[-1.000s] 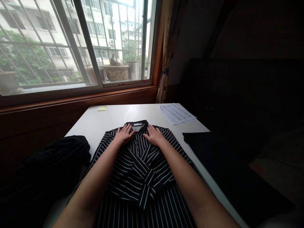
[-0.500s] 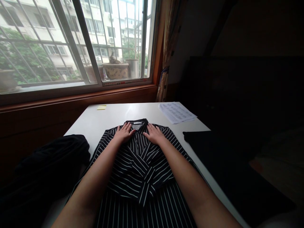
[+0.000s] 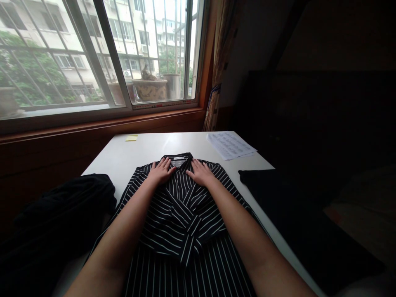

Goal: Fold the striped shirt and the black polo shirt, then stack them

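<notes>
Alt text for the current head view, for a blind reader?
A person's bare left hand and right hand rest on a black, white-striped collared shirt, one either side of its collar. It lies on a white table, with printed white paper sheets and a yellow paper square near the far edge.

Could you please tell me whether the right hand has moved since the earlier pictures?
No: against the white table, the right hand shows no clear shift.
</notes>
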A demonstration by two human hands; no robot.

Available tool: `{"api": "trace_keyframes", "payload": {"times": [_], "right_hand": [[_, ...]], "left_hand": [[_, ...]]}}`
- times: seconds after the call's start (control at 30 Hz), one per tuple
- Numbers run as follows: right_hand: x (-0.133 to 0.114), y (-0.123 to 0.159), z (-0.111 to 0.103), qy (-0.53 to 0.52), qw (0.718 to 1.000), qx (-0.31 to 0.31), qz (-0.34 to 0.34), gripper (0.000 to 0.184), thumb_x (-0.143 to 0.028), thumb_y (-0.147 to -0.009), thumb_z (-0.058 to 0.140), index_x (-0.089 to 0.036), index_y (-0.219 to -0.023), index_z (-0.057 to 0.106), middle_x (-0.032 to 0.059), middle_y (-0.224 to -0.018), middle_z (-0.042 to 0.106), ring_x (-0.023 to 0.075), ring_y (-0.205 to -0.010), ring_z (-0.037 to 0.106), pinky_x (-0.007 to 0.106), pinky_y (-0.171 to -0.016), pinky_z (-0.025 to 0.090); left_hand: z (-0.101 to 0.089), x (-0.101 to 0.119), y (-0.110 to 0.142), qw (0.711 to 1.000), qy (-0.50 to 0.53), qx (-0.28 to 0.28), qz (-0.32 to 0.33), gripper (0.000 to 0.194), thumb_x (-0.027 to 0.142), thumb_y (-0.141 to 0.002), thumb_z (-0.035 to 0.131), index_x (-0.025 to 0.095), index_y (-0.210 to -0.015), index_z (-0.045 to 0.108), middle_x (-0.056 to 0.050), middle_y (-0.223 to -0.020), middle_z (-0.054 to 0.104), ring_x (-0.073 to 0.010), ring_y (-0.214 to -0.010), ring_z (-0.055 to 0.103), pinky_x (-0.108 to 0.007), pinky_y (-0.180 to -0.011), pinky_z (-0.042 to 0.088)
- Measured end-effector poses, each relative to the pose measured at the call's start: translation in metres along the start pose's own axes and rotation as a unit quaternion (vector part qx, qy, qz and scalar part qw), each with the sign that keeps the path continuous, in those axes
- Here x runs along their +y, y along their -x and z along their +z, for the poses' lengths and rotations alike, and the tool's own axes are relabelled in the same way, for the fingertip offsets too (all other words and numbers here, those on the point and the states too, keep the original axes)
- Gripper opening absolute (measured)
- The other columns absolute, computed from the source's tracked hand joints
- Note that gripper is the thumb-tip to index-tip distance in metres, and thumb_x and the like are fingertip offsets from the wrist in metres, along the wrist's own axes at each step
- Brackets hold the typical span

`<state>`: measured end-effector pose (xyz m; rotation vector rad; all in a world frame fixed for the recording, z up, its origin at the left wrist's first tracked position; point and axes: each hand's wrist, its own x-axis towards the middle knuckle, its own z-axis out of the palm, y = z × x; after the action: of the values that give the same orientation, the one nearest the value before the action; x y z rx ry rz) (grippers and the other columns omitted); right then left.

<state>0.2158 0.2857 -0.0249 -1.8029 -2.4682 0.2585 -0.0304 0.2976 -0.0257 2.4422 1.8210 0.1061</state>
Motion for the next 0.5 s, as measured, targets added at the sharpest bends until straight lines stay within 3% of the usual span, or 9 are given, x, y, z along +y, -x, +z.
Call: {"api": "trace_keyframes", "payload": {"times": [0.5], "right_hand": [[0.0008, -0.0033, -0.0006, -0.001, 1.000, 0.004, -0.002, 0.085, -0.068, -0.096, 0.015, -0.011, -0.159, 0.013, 0.0070, -0.167, 0.008, 0.0204, -0.153, 0.004, 0.042, -0.123, 0.002]], "left_hand": [[-0.0010, -0.0012, -0.0030, 1.000, -0.004, 0.003, 0.002, 0.076, 0.068, -0.097, 0.008, 0.024, -0.159, 0.017, -0.001, -0.166, 0.008, -0.0259, -0.154, 0.005, -0.058, -0.121, 0.012]]}}
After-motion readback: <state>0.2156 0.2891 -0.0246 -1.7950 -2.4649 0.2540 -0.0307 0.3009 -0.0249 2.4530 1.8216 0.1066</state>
